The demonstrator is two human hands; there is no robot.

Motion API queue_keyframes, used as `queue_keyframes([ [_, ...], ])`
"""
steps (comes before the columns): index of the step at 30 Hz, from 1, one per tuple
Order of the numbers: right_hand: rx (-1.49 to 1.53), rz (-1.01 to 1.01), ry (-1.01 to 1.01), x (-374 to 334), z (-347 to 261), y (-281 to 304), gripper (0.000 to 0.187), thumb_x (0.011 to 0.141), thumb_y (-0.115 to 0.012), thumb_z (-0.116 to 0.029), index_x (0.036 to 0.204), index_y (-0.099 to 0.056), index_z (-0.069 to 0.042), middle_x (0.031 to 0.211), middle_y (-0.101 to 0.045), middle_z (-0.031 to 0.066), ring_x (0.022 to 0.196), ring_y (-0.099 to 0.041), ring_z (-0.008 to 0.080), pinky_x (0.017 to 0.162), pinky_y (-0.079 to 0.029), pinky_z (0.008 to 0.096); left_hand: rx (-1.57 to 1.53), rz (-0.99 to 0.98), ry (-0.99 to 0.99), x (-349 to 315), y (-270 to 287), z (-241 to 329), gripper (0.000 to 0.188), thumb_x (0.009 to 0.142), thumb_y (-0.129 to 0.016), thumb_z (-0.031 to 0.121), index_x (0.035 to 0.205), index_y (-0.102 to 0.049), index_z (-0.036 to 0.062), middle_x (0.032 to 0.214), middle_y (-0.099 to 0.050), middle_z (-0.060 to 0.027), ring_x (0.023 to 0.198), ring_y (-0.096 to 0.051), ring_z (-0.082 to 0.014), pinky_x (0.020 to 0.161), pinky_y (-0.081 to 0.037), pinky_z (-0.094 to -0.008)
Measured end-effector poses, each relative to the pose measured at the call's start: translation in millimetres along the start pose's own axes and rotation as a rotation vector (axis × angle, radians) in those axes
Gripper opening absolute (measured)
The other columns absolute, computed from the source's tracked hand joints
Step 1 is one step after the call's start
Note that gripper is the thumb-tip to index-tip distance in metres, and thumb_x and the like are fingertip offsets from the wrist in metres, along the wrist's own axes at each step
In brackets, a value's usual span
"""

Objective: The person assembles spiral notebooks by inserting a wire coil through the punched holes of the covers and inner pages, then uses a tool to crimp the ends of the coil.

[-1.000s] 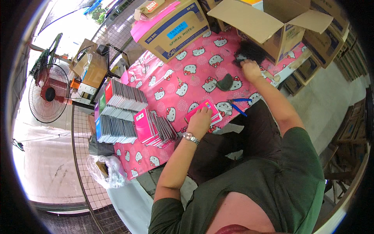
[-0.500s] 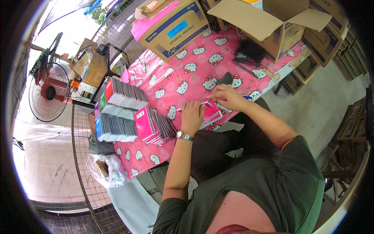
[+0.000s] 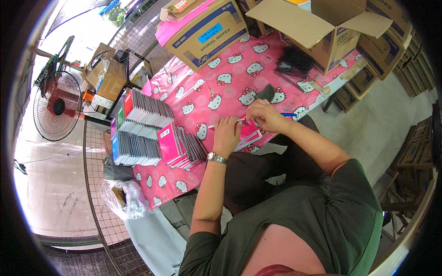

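Note:
A small pink notebook [image 3: 251, 134] with white pages lies at the near edge of the table, partly covered by both hands. My left hand [image 3: 227, 135], with a watch on its wrist, is closed over the notebook's left side. My right hand [image 3: 267, 117] pinches at the notebook's upper edge; what lies between its fingertips is too small to make out. Just beyond the right fingers sits a dark green-grey piece [image 3: 265, 93]. A blue-handled object [image 3: 290, 115] shows beside the right wrist, mostly hidden.
Pink spiral notebooks [image 3: 182, 145] are stacked left of my left hand, beside rows of other coloured notebooks [image 3: 138, 149]. Black spiral coils [image 3: 294, 64] lie near an open carton [image 3: 322, 34]. A closed carton [image 3: 205, 34] stands at the back, a fan [image 3: 57, 108] far left.
My right fingers have shifted slightly at the notebook's upper edge, and more of the blue-handled object shows by the wrist. The left hand stays on the notebook.

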State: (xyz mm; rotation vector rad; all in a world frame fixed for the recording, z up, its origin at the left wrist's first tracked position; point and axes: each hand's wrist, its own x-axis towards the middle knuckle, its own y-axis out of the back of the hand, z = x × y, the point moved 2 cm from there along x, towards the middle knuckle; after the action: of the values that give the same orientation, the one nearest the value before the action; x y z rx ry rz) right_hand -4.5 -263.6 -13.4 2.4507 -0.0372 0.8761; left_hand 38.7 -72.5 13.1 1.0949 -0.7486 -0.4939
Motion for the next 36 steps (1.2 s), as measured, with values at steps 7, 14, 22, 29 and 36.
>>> queue_keyframes([
  [7,0.053,-0.195,-0.426,5.9,-24.8,11.5,0.027,0.081,-0.063,-0.004,0.107,-0.061,-0.009,0.099,-0.064,0.0105,0.102,-0.060,0.0360,0.080,-0.049,0.0466,-0.022,0.043,-0.020,0.4,0.7,12.1,0.024,0.089,-0.060,0.019,0.109,-0.059,0.0053,0.100,-0.065,-0.0140,0.099,-0.058,-0.0344,0.098,-0.036,-0.0480],
  [14,-0.248,-0.335,-0.399,11.0,-42.1,9.6,0.030,0.092,-0.058,-0.017,0.120,-0.053,-0.008,0.110,-0.062,0.0218,0.095,-0.064,0.0391,0.078,-0.053,0.0478,0.101,-0.043,-0.021,-4.8,-2.5,11.9,0.024,0.089,-0.060,0.020,0.111,-0.060,0.0096,0.102,-0.064,-0.0100,0.103,-0.058,-0.0289,0.103,-0.032,-0.0540],
  [22,-0.897,-0.122,-0.497,4.9,91.3,-0.7,0.052,0.085,-0.068,-0.034,0.127,-0.053,-0.005,0.133,-0.052,0.0216,0.111,-0.062,0.0299,0.092,-0.051,0.0444,-0.035,-0.128,-0.021,1.7,-3.6,6.2,0.023,0.091,-0.060,0.024,0.109,-0.061,0.0108,0.107,-0.063,-0.0084,0.108,-0.057,-0.0263,0.110,-0.026,-0.0583],
  [29,0.488,-0.529,-0.544,34.8,65.0,6.6,0.046,0.082,-0.072,-0.027,0.120,-0.061,-0.005,0.121,-0.059,0.0128,0.114,-0.055,0.0191,0.096,-0.045,0.0362,0.190,0.097,0.111,-15.0,1.9,0.2,0.029,0.084,-0.069,0.032,0.107,-0.063,0.0150,0.111,-0.060,-0.0043,0.115,-0.052,-0.0300,0.104,-0.029,-0.0610],
  [36,0.867,-0.615,-0.483,29.1,39.5,16.4,0.036,0.077,-0.070,-0.011,0.112,-0.067,-0.004,0.111,-0.060,0.0068,0.105,-0.056,0.0167,0.091,-0.046,0.0313,-0.034,0.005,0.034,-7.2,-9.5,-1.0,0.034,0.077,-0.076,0.034,0.100,-0.065,0.0111,0.103,-0.059,-0.0041,0.105,-0.053,-0.0276,0.088,-0.039,-0.0504],
])
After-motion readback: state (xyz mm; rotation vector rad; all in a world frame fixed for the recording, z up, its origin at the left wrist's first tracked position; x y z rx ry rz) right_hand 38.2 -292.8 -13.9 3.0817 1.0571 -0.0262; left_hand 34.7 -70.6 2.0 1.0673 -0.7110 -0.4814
